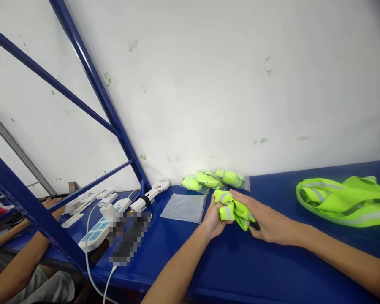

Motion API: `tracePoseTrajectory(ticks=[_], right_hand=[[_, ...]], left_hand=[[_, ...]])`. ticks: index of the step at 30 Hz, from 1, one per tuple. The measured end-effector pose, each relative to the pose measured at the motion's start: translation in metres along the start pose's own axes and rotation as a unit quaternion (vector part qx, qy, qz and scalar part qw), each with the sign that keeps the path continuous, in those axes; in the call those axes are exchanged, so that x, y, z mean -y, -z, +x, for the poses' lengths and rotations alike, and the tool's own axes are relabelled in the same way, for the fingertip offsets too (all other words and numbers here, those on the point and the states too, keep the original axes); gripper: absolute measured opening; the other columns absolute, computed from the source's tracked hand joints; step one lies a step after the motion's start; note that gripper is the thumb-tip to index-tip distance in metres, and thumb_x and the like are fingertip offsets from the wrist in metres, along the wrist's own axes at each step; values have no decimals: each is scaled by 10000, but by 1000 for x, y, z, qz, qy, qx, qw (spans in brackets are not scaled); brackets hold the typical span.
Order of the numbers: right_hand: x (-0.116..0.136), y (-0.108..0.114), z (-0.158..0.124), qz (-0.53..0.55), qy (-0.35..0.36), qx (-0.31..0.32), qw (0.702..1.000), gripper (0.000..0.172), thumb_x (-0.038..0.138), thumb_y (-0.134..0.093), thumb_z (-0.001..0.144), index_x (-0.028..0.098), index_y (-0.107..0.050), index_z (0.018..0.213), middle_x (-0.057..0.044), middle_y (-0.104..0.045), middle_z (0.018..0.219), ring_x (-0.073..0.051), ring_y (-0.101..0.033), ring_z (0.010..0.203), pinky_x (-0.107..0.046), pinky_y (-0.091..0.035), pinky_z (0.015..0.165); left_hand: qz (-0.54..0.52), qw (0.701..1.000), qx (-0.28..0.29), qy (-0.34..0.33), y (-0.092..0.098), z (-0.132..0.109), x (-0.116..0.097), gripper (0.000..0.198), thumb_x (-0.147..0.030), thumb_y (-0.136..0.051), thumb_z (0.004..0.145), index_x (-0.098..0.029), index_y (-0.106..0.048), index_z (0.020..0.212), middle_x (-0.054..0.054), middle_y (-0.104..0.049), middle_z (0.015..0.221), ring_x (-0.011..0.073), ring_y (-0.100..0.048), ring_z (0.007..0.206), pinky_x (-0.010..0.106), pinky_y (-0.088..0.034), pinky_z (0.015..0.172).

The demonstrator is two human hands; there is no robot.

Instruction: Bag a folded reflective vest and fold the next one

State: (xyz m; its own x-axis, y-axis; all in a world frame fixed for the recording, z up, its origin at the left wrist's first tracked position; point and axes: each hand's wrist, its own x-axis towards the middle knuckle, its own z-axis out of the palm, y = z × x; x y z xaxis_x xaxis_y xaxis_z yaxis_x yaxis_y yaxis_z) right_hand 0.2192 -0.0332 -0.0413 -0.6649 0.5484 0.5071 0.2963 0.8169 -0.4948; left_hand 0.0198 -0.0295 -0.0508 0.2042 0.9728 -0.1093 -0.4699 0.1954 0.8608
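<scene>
Between my two hands is a bunched-up neon-yellow reflective vest [236, 209] with silvery-grey strips, raised just over the blue table. My left hand [213, 219] grips its left side, fingers wrapped around the cloth. From the right, my right hand [261, 217] closes over the other side; a small black bit shows under its fingers. Left of my left hand lies a flat clear plastic bag [183, 207]. Behind, against the wall, several bagged neon-yellow bundles [210, 179] sit in a row. To the right spreads a loose heap of neon-yellow reflective fabric [345, 200].
A blue metal frame [114, 122] rises on the left. Beside it are a white handheld fan [152, 194], a power strip [96, 232] with white cables, and a pixelated dark object [128, 238]. Another person's arms [28, 261] rest at the far left, near white boxes [85, 200].
</scene>
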Motion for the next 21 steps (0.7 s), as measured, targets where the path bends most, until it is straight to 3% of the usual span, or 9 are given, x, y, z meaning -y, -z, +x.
tracePoseTrajectory(ticks=[7, 10, 12, 15, 18, 21], right_hand=[[-9, -5, 11, -29, 2, -54, 998, 865, 198, -638, 729, 331, -249, 1491, -5, -324, 1509, -275, -390, 1333, -414, -333, 1102], [-5, -3, 14, 18, -35, -108, 993, 674, 249, -627, 772, 320, -413, 1408, -13, -492, 1389, -287, -513, 1210, -404, -390, 1042], [-3, 2, 14, 61, -90, -148, 983, 560, 286, -602, 802, 295, -482, 1348, -23, -603, 1243, -283, -595, 1060, -395, -449, 955], [-4, 10, 15, 114, -151, -192, 963, 468, 307, -545, 828, 255, -519, 1293, -34, -619, 1199, -280, -590, 1033, -379, -463, 911], [-8, 14, 17, 141, -180, -201, 953, 456, 309, -511, 822, 212, -533, 1267, -51, -585, 1253, -285, -541, 1119, -363, -445, 930], [-10, 11, 22, 163, -214, -179, 946, 474, 330, -486, 815, 161, -562, 1252, -71, -618, 1209, -295, -562, 1090, -360, -452, 911]], left_hand=[[-62, 998, 23, -6, -1, -4, -5, 636, -268, -680, 691, -308, -401, 1261, -38, -596, 693, 109, -571, 465, 181, -414, 398], [-93, 991, 98, 26, -2, -11, -13, 568, -317, -617, 692, -240, -441, 1226, 27, -650, 807, 162, -642, 553, 249, -497, 499], [-105, 979, 168, 39, -3, -16, -20, 595, -309, -585, 677, -216, -437, 1245, 100, -663, 1012, 243, -700, 754, 314, -541, 640], [-67, 970, 230, 47, -5, -22, -27, 638, -232, -594, 680, -249, -407, 1290, 138, -574, 1263, 332, -659, 1014, 355, -538, 739], [31, 979, 198, 26, -4, -22, -25, 563, -246, -636, 757, -265, -416, 1275, 131, -586, 1229, 339, -656, 1009, 368, -546, 682], [103, 988, 90, -65, 0, -15, -14, 478, -320, -681, 784, -235, -474, 1206, 109, -586, 1216, 292, -609, 1081, 382, -545, 758]])
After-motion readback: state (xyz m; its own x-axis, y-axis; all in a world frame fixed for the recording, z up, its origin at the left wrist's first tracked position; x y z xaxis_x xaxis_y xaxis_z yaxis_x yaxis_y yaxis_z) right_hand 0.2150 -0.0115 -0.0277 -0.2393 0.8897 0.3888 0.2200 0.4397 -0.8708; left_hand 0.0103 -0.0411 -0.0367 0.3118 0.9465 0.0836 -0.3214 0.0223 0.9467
